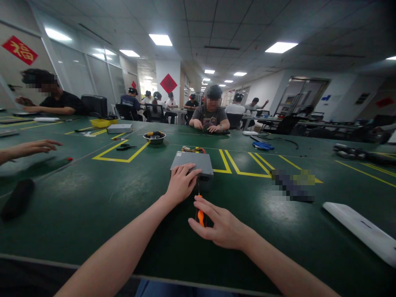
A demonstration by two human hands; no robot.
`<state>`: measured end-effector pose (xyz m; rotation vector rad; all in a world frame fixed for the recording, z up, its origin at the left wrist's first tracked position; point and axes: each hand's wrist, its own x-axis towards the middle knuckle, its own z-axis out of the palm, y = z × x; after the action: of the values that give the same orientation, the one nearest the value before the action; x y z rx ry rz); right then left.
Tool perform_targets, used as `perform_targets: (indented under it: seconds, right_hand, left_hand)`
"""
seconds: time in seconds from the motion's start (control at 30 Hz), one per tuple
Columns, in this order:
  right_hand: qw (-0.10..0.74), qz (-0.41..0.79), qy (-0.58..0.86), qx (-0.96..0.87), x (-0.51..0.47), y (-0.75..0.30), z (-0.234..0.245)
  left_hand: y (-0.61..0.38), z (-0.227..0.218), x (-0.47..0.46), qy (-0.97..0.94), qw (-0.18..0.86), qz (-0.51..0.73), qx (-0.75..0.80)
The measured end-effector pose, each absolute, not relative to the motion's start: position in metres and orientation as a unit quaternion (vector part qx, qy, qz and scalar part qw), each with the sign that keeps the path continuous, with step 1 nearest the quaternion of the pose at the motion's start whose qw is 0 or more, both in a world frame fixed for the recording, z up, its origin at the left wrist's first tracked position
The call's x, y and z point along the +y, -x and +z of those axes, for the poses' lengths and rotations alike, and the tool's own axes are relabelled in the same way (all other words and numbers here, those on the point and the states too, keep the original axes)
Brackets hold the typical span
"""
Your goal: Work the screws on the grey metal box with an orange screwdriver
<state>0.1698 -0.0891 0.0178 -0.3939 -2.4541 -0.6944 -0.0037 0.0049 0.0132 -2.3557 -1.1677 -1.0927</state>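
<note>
A grey metal computer power supply (187, 158) sits on the green table in front of me, with a bundle of coloured wires (194, 149) at its far side. My left hand (182, 181) lies on the near part of its top, fingers stretched out over the casing. Below it, my right hand (216, 220) has its thumb and fingers around the orange and black handle of a screwdriver (201, 216). The thin shaft points up at the near face of the power supply. Whether the tip touches a screw cannot be made out.
A metal bowl (155, 139) with a yellow-handled tool stands beyond, near black pliers (126, 147). To the right lie blue-handled tools (262, 146) and a white flat device (360, 231). A co-worker's hand (37, 147) reaches in from the left, above a black case (17, 199). Another person sits opposite.
</note>
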Motion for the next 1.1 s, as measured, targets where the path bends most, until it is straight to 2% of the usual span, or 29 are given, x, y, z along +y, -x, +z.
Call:
perform_targets:
  seconds: [0.17, 0.47, 0.7, 0.97, 1.1]
  right_hand:
    - [0.334, -0.302, 0.147, -0.881, -0.0842, -0.1693, 0.0147]
    - [0.269, -0.245, 0.156, -0.918, -0.0910, -0.1705, 0.0192]
    - [0.332, -0.306, 0.162, -0.878, -0.0861, -0.1707, 0.0199]
    - [0.275, -0.263, 0.185, -0.906, -0.0908, -0.1729, 0.0172]
    - [0.297, -0.293, 0.190, -0.889, -0.0872, -0.1750, 0.0165]
  left_hand:
    - [0.0034, 0.0142, 0.0041, 0.817, 0.143, -0.387, -0.403]
    - [0.0041, 0.0145, 0.0032, 0.817, 0.144, -0.388, -0.402]
    - [0.0039, 0.0133, 0.0039, 0.818, 0.140, -0.386, -0.403]
    - [0.0040, 0.0143, 0.0036, 0.818, 0.142, -0.387, -0.401]
    - [0.0038, 0.0137, 0.0038, 0.818, 0.141, -0.387, -0.401]
